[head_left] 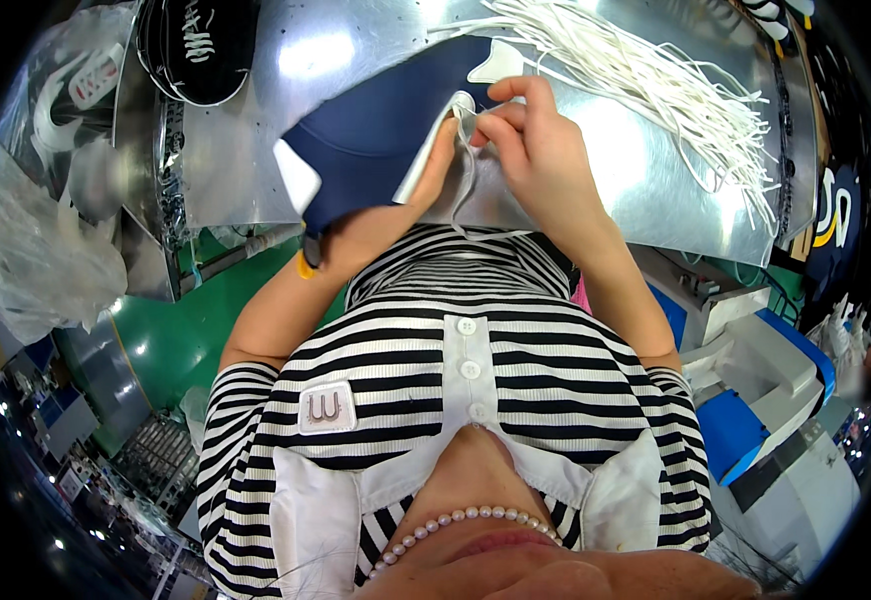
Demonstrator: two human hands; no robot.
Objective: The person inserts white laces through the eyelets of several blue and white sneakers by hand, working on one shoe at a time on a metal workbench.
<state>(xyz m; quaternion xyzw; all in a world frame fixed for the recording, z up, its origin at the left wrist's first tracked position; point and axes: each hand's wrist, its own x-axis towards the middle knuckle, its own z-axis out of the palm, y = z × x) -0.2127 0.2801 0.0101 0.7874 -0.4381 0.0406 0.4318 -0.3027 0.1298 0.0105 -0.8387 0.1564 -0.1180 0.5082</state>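
A navy blue shoe upper (386, 130) with a grey lining and white trim lies over the near edge of a shiny metal table (646, 190). My left hand (396, 215) grips it from underneath, thumb up along the grey lining. My right hand (531, 140) pinches a white lace (468, 185) at an eyelet of the upper; the lace hangs down in a loop toward my striped shirt. Both hands are close together at the shoe's opening.
A bundle of white laces (656, 80) fans across the table at the right. Black shoe uppers (201, 45) are stacked at the back left, with clear plastic bags (41, 250) beside them. A white and blue machine (766, 380) stands at my right. The floor is green (171, 340).
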